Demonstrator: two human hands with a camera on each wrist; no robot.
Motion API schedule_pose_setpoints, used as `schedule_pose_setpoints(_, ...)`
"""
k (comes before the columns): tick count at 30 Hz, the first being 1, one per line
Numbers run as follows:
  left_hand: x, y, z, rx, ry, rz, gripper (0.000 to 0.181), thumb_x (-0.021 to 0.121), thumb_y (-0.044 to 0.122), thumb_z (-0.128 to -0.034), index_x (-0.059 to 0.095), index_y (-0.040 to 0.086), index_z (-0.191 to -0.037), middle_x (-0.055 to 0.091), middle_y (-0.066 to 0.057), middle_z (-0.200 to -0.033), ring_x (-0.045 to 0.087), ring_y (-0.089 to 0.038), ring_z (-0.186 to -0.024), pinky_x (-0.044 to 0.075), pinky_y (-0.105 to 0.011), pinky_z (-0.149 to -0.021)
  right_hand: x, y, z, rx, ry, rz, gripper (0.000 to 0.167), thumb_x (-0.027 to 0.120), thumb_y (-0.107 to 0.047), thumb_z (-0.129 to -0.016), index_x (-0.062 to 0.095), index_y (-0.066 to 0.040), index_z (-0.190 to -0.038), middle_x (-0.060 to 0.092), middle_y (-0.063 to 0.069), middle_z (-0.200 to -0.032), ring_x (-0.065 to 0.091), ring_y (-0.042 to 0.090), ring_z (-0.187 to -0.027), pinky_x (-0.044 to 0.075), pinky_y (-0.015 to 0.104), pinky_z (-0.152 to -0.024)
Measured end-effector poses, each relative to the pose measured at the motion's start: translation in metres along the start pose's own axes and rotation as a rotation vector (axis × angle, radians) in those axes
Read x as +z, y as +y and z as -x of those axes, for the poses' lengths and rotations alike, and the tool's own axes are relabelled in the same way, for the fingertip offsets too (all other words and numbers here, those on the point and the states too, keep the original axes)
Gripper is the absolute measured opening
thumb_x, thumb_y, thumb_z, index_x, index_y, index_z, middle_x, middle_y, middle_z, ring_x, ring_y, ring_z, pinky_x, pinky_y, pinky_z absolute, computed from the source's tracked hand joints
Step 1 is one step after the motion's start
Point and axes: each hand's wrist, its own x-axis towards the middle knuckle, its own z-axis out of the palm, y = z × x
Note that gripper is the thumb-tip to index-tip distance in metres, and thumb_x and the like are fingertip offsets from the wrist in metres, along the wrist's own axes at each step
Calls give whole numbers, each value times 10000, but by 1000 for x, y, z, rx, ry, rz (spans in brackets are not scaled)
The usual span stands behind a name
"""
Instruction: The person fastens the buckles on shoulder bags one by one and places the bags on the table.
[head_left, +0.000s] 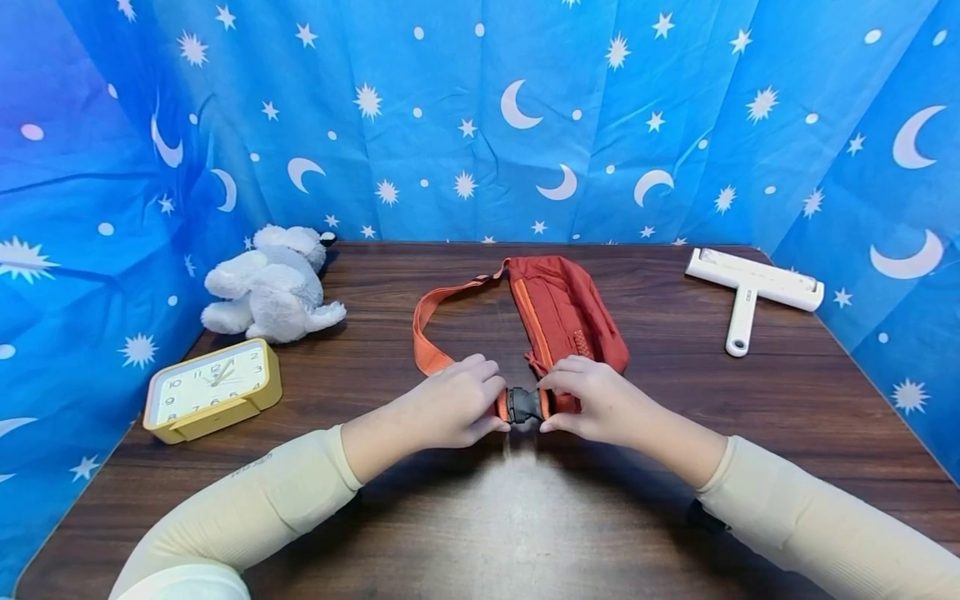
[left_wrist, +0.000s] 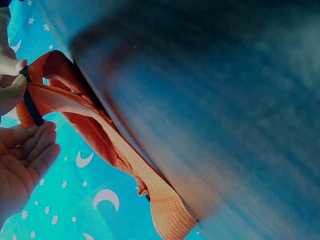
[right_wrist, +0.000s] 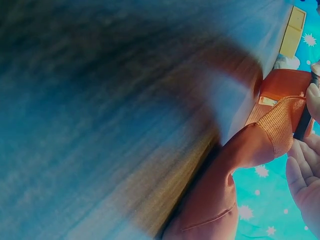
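Note:
A red waist bag point(head_left: 570, 308) with an orange zip lies on the table, its orange strap point(head_left: 429, 323) looping out to the left. In front of it, both hands hold the black side-release buckle point(head_left: 525, 405), whose halves look joined. My left hand point(head_left: 465, 402) pinches the buckle's left end between thumb and fingers. At the other end my right hand point(head_left: 594, 402) pinches likewise, close to the bag's lower edge. Each wrist view shows the buckle edge-on, as a dark bar point(left_wrist: 32, 102) in the left one, with orange webbing point(right_wrist: 282, 125) beside it in the right one.
A yellow alarm clock point(head_left: 213, 392) stands at the left, with a grey plush toy point(head_left: 273, 287) behind it. At the back right lies a white T-shaped roller tool point(head_left: 750, 283). Blue star-and-moon cloth point(head_left: 450, 108) surrounds the brown table point(head_left: 787, 417).

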Motion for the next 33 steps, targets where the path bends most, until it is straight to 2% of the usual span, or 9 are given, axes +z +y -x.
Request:
schedule_pose_setpoints(14,0,-1,1,1,11,0,316,712,337,-815,610,44,-872,505,-21,-813,439,-172,-708,388,-288,-631,0,-1,-2,11,-4,-3,419,861,-255,-638,676,-30,-938,616,27,-890,555,121,-794,471,290,-665)
schedule_pose_setpoints(24,-2,-1,1,13,20,11,325,713,342,-815,614,40,-883,496,-22,-800,434,-170,-696,378,-285,-626,-1,-1,-4,15,-37,-17,411,857,-259,-650,674,-47,-951,607,15,-878,534,111,-777,463,298,-662)
schedule_pose_setpoints(33,0,-1,2,20,6,3,337,709,360,-817,614,42,-879,482,-20,-791,429,-172,-692,377,-286,-627,1,-2,-2,28,-42,-8,426,860,-264,-643,676,-42,-956,620,26,-893,558,130,-807,476,315,-696)
